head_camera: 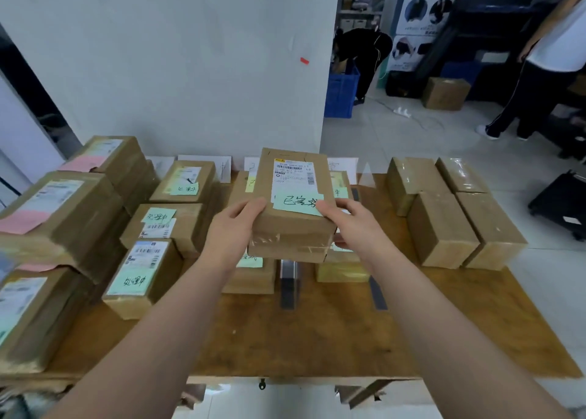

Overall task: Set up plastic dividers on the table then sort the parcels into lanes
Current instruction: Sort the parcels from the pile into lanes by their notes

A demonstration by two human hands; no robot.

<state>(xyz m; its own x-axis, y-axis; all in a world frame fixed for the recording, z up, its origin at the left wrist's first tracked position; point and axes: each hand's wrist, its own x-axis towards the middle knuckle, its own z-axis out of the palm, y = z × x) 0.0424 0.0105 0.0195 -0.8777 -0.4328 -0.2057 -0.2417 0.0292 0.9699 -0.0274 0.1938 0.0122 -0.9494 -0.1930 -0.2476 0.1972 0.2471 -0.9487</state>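
One green-noted parcel (pixel 295 193), gripped at its near corners by left hand (pixel 236 225) and right hand (pixel 352 225), above bench (pixel 285 339); four plain parcels (pixel 444 228) grouped right.

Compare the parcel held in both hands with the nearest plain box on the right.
The held parcel is gripped by left hand and right hand; the plain box sits untouched. The held parcel shows a label and green note; the plain box neither. Both are brown cardboard.
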